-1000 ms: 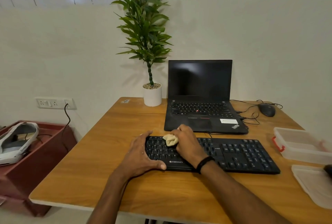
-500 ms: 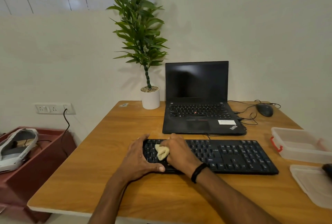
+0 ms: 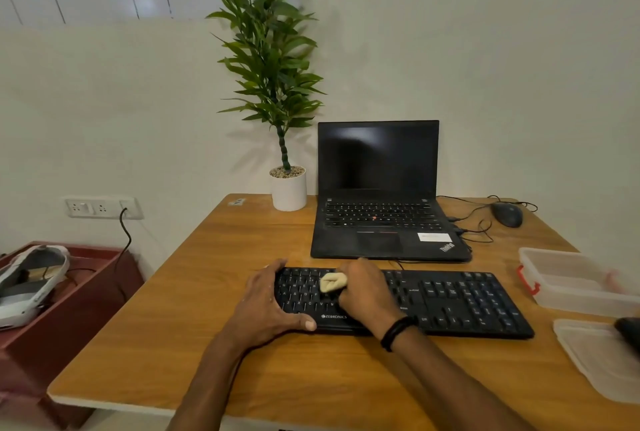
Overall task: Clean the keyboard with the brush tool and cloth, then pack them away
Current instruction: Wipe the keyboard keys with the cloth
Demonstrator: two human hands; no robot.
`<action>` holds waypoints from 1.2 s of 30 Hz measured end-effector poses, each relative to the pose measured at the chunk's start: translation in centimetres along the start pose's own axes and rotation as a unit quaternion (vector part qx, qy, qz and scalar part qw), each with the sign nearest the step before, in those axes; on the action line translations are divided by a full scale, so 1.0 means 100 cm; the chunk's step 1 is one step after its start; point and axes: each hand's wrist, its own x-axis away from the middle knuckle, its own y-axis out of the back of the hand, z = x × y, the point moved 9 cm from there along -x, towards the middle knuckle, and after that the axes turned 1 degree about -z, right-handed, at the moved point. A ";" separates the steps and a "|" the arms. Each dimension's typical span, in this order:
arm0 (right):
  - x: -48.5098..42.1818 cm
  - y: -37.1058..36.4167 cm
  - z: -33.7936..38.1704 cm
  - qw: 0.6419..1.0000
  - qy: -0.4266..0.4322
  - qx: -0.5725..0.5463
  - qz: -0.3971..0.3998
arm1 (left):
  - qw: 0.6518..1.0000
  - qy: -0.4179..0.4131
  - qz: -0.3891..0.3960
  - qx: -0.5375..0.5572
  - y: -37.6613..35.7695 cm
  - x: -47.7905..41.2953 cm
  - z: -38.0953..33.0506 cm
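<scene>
Two hands worked near the bench's [image 3: 166,344] near edge, both on the left end of the black keyboard [image 3: 450,302], which lay across the bench's middle. The left hand [image 3: 266,306] clasped that end, fingers curled over its far-left corner and thumb pressed on the near rim. The right hand [image 3: 363,295] had its fingers bunched round a small cream cloth [image 3: 332,282], holding it down on the upper letter rows.

To wipe well, I judged the left hand should pin the board so it could not slide, while the cloth went in short, light strokes along each row, then on toward the untouched number pad at the right end.

At the right edge lay a clear lid [image 3: 595,358], and beyond it an open clear container [image 3: 575,278]. A dark object showed at the frame's edge by the lid, too cropped to identify. Toward the far edge stood an open laptop [image 3: 377,188] and a potted plant [image 3: 288,188].

Against half a second earlier, the cloth sat slightly further from the keyboard's left end and nearer its far rows; the left hand's clasp looked unchanged
</scene>
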 end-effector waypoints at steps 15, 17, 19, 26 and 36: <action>-0.037 -0.006 -0.005 0.994 -0.023 -0.048 -0.096 | 1.000 -0.003 -0.007 0.019 -0.004 0.001 0.006; -0.037 -0.016 0.009 0.998 0.044 -0.030 -0.037 | 1.000 -0.002 -0.008 0.015 -0.004 -0.001 0.006; -0.033 -0.023 0.015 0.994 0.101 -0.048 0.019 | 1.000 0.000 -0.011 0.012 -0.005 0.001 0.006; -0.030 -0.016 0.015 0.993 0.110 -0.026 -0.034 | 1.000 0.011 -0.015 0.011 -0.002 0.002 0.004; -0.028 -0.018 0.014 0.987 0.153 -0.046 0.032 | 1.000 0.012 -0.012 0.010 -0.003 0.002 0.002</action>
